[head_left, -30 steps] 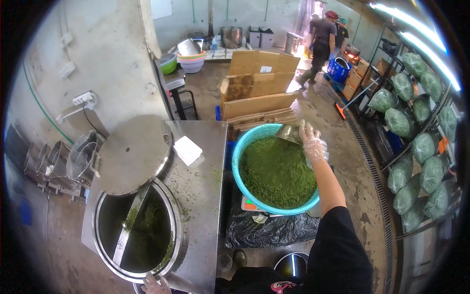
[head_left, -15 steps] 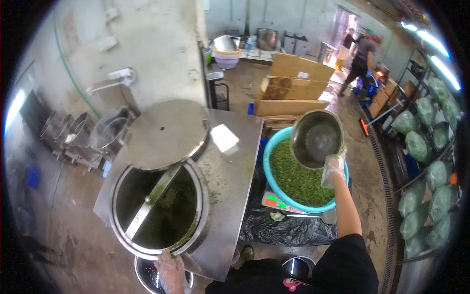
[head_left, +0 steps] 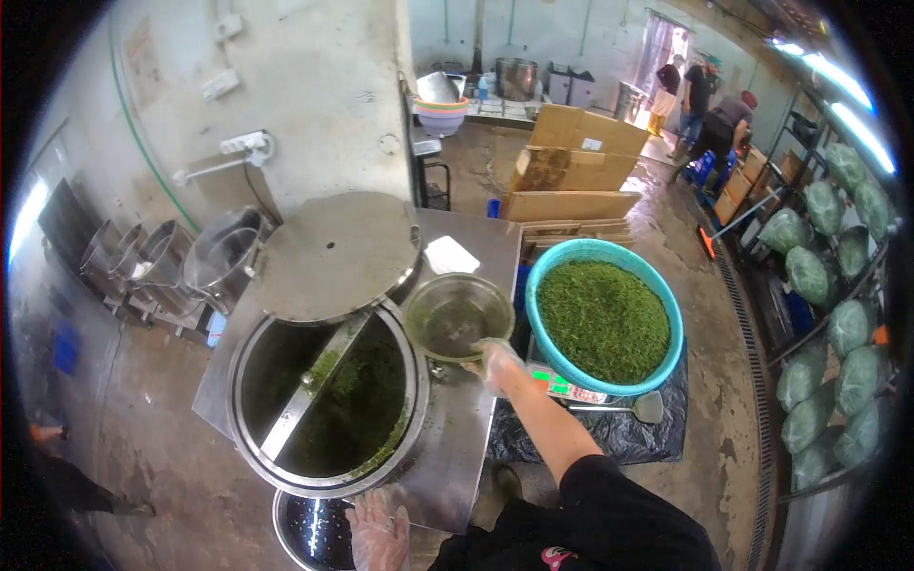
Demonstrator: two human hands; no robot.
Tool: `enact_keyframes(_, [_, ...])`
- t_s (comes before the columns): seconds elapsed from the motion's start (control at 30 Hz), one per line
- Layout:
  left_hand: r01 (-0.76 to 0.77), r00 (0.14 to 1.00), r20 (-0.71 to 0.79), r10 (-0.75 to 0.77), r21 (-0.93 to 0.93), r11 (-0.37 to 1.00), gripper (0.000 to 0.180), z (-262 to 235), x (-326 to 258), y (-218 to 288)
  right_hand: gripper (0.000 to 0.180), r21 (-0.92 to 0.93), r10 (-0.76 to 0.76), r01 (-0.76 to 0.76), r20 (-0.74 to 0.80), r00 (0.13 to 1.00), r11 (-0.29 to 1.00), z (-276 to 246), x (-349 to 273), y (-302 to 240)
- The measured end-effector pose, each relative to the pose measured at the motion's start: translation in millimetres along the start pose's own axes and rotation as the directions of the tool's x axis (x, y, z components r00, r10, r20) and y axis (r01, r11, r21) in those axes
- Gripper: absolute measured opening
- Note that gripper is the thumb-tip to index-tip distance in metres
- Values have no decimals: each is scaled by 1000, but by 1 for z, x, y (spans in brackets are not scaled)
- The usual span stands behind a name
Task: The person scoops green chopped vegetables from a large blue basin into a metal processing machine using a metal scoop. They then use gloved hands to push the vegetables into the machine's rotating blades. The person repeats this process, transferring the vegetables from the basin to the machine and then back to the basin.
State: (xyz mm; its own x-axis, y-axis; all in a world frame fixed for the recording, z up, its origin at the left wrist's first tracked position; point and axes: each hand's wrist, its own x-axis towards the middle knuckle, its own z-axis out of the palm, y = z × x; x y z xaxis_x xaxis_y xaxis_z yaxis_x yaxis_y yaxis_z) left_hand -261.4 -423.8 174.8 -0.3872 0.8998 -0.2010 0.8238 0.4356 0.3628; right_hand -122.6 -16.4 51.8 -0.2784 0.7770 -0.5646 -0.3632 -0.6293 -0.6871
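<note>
Roughly mid-scene, right hand (head_left: 495, 364) pinches the near rim of a metal bowl (head_left: 447, 300), gloved fingers narrow on it; bowl hangs over the steel table's (head_left: 457, 457) right edge, between tank (head_left: 328, 486) and turquoise basket (head_left: 619, 388). Left hand (head_left: 378, 533), gloved, at the table's near edge, fingers loosely spread; contact with the tank rim cannot be told. Table strip right of the tank is narrow; gap to the basket tight. Wider floor lies right of the basket, as far as the drain (head_left: 738, 333) and the rack of bagged greens (head_left: 857, 324).

In the way: lid (head_left: 338, 257) across the tank's far rim, flat bar (head_left: 309, 390) spanning its mouth, cardboard (head_left: 581, 169) on the basket's far side. Chopped greens (head_left: 605, 324) fill the basket. Scale (head_left: 571, 385) below it; flat-bladed tool (head_left: 649, 407) on black plastic (head_left: 609, 436) nearer. Co-workers (head_left: 731, 124) far right.
</note>
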Motion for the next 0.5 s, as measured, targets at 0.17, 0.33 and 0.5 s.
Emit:
enact_keyframes(0.17, [226, 972, 180, -151, -546, 807, 48, 41, 21, 58, 40, -195, 63, -33, 153, 986, 980, -18, -62, -52])
enact_keyframes(0.33, [39, 852, 497, 163, -371, 928, 71, 80, 48, 105, 49, -359, -279, 329, 185, 942, 873, -97, -122, -140])
enact_keyframes(0.5, [229, 879, 459, 128, -642, 731, 85, 18, 121, 244, 60, -738, -617, 209, -334, 712, 641, -247, -95, -248])
